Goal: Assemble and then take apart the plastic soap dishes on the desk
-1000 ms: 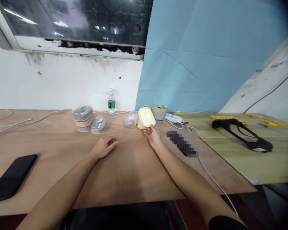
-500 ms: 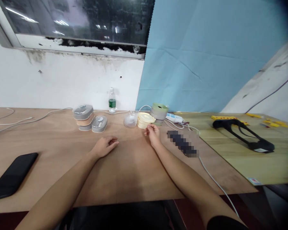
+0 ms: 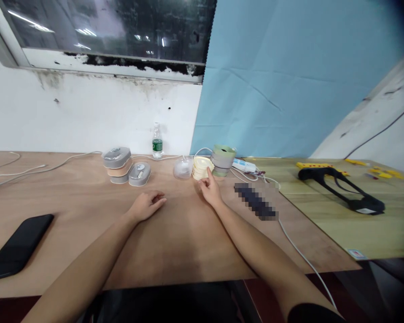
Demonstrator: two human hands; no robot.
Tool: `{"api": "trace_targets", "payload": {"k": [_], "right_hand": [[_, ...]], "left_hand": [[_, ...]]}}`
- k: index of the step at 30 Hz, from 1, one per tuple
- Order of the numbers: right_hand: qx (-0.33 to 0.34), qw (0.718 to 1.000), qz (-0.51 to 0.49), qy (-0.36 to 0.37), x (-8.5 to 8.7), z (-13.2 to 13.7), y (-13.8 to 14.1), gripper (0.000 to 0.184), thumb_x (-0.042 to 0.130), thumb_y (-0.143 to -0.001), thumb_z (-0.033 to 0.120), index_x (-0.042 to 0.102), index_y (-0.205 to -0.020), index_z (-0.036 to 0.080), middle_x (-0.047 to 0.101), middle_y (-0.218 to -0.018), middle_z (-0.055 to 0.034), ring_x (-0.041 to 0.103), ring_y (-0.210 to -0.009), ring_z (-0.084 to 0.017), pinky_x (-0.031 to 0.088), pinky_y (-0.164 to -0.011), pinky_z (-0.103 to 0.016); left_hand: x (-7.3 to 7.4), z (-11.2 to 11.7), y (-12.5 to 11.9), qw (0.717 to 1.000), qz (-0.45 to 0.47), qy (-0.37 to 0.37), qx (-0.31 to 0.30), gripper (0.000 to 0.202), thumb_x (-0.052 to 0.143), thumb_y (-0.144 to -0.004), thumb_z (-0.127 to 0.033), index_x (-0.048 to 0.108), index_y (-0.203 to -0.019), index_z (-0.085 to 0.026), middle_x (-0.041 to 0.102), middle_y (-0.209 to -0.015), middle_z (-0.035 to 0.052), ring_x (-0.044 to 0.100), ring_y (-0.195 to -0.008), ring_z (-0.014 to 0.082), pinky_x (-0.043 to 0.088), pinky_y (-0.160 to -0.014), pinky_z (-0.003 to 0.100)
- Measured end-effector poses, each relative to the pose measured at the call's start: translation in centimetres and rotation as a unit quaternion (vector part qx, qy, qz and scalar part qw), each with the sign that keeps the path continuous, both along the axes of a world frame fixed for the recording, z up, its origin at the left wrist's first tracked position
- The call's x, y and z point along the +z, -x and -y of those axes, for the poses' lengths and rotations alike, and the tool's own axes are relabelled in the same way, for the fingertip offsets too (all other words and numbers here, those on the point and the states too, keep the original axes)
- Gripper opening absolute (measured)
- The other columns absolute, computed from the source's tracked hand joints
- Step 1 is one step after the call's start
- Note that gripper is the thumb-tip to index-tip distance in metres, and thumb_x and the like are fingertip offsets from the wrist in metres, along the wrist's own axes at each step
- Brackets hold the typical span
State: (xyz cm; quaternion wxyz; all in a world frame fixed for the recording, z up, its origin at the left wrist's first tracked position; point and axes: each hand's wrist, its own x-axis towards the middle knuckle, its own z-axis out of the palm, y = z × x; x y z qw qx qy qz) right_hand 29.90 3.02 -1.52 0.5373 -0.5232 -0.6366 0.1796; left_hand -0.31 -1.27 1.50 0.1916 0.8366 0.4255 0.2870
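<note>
The right hand [image 3: 210,190] sits near the middle of the frame holding nothing, its index finger [image 3: 208,174] raised and straight while the other fingers curl loosely under. The fingertip reaches the near edge of a low stack of cream ribbed rings [image 3: 199,168], though whether it truly touches cannot be told. That stack lies flat just above the hand, between a clear plastic cup [image 3: 183,168] on its left and a stacked grey-green pot [image 3: 223,157] just to its right, so a finger working there seems to have little side room. The left hand [image 3: 146,206] rests open and empty on the plywood table [image 3: 188,251], fingers lightly together, well apart from the stack. Further left stand grey oval cases [image 3: 116,158] near a green-labelled water bottle [image 3: 157,142], a black phone [image 3: 16,246] lies at lower left, and a white power strip [image 3: 244,165] sits to the right of the pot.
</note>
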Motion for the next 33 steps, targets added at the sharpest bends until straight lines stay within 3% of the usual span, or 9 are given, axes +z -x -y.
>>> {"api": "trace_targets", "payload": {"k": [3,8,12,16,22,26,33], "right_hand": [[0.002,1.0,0.007,0.013,0.1,0.2,0.1,0.076,0.054,-0.083,0.035,0.021,-0.149,0.016,0.063,-0.075,0.0017,0.054,-0.06,-0.013,0.047,-0.063,-0.028],[0.014,0.999,-0.017,0.035,-0.1,0.1,-0.2,0.081,0.054,-0.083,0.038,0.014,-0.15,0.018,0.064,-0.076,0.0018,0.056,-0.057,-0.012,0.048,-0.059,-0.027],[0.011,0.998,-0.038,0.058,-0.1,-0.1,-0.3,0.086,0.055,-0.082,0.039,0.009,-0.151,0.018,0.065,-0.075,0.0021,0.057,-0.053,-0.013,0.049,-0.056,-0.027],[0.029,0.998,-0.014,0.055,0.3,0.2,-0.1,0.083,0.054,-0.083,0.037,0.01,-0.151,0.018,0.064,-0.074,0.0022,0.058,-0.053,-0.013,0.05,-0.059,-0.028],[0.041,0.997,0.023,0.053,0.2,0.5,0.1,0.072,0.053,-0.084,0.034,0.023,-0.148,0.019,0.062,-0.07,0.0031,0.056,-0.053,-0.013,0.048,-0.061,-0.028],[0.041,0.997,0.042,0.052,0.1,0.5,0.2,0.062,0.054,-0.083,0.035,0.036,-0.141,0.018,0.058,-0.065,0.0041,0.054,-0.053,-0.013,0.045,-0.056,-0.026],[0.036,0.996,0.063,0.054,0.4,0.8,0.3,0.052,0.053,-0.083,0.039,0.047,-0.13,0.018,0.055,-0.062,0.0047,0.053,-0.053,-0.014,0.042,-0.053,-0.025]], "left_hand": [[-0.1,-0.3,0.2,0.999,0.014,-0.03,0.026,0.039,0.049,-0.088,-0.049,0.063,-0.109,-0.019,0.065,-0.109,0.0088,0.064,-0.078,0.0181,0.051,-0.075,0.032],[-0.1,-1.1,1.4,0.985,-0.011,-0.068,0.157,0.045,0.048,-0.088,-0.051,0.056,-0.121,-0.021,0.045,-0.138,0.0119,0.065,-0.077,0.0173,0.052,-0.08,0.037],[0.1,-1.4,2.3,0.968,-0.068,-0.042,0.236,0.058,0.048,-0.086,-0.054,0.043,-0.136,-0.024,0.029,-0.151,0.0122,0.065,-0.096,0.026,0.053,-0.08,0.039],[0.2,-1.9,2.8,0.958,-0.109,-0.025,0.263,0.068,0.046,-0.086,-0.054,0.03,-0.145,-0.025,0.019,-0.156,0.01,0.055,-0.118,0.0314,0.052,-0.083,0.04],[0.1,-2.4,3.2,0.958,-0.142,-0.022,0.248,0.064,0.045,-0.086,-0.053,0.035,-0.142,-0.022,0.024,-0.155,0.0091,0.044,-0.13,0.0304,0.046,-0.095,0.04],[0.0,-2.1,3.0,0.963,-0.146,-0.034,0.224,0.059,0.047,-0.086,-0.052,0.041,-0.137,-0.023,0.027,-0.153,0.0096,0.053,-0.12,0.0292,0.047,-0.094,0.037],[0.4,-0.7,1.3,0.986,-0.122,-0.075,0.089,0.054,0.052,-0.086,-0.047,0.046,-0.134,-0.024,0.039,-0.147,0.0099,0.063,-0.104,0.0293,0.051,-0.085,0.038]]}}
